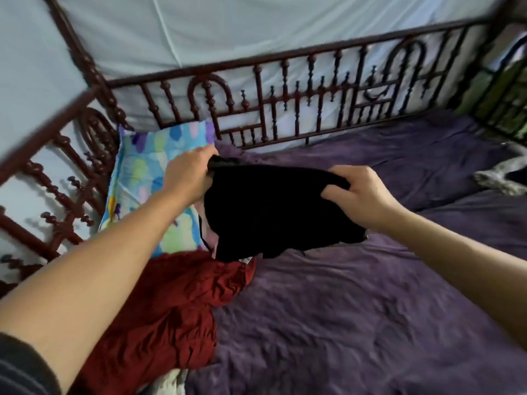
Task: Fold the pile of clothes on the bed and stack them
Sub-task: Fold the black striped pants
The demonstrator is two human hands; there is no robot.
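A black garment (273,212) hangs folded between both hands above the bed. My left hand (189,173) grips its far left corner, just in front of the pillow. My right hand (359,192) grips its upper right edge, fingers curled over the cloth. Under the black garment's left side a bit of pink and white cloth (211,238) shows. A crumpled dark red garment (171,309) lies on the bed below my left forearm.
A purple bedspread (356,309) covers the bed. A colourful blue patterned pillow (142,181) leans at the back left against the dark red metal bed rail (285,109). A grey and white cloth (502,175) lies at the right edge.
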